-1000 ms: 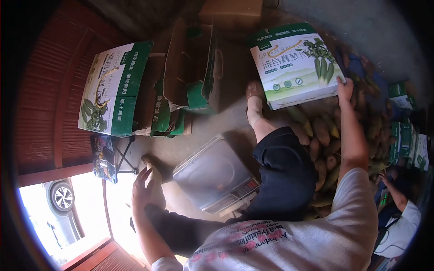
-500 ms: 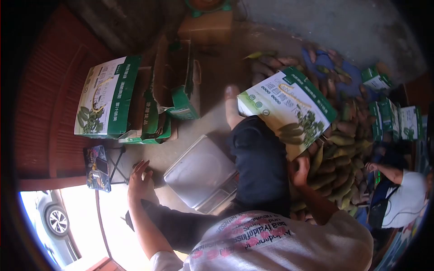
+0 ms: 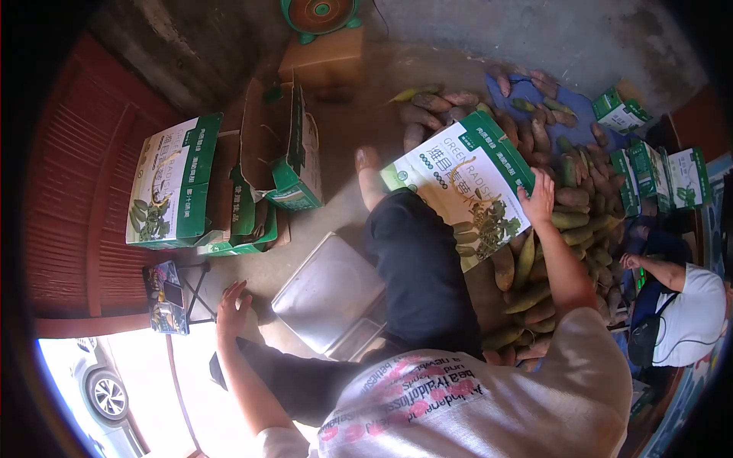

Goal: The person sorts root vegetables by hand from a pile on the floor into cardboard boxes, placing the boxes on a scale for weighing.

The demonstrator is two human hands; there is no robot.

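A white and green cardboard box [image 3: 458, 183] printed "Green Radish" stands tilted beside my raised right knee, against the radish pile. My right hand [image 3: 539, 197] is closed over the box's green right edge, thumb and fingers around its corner. Off to the left, my left hand [image 3: 231, 307] hovers near my left knee, fingers apart and holding nothing. Between my legs lies a platform scale [image 3: 328, 290] with a bare metal top. Several long green and reddish-brown radishes [image 3: 573, 221] are heaped to the right of the box; its inside is hidden.
Another printed box [image 3: 172, 183] and opened cartons [image 3: 282, 153] stand at left. A small folding stool [image 3: 168, 296] is by the doorway. More green boxes [image 3: 653, 179] are at right, near a co-worker in a white shirt [image 3: 687, 317]. A green round device [image 3: 319, 14] sits on a brown carton [image 3: 324, 57].
My right hand has moved up from the box's lower edge to its green right edge. The box sits slightly turned. My left hand stays nearly where it was.
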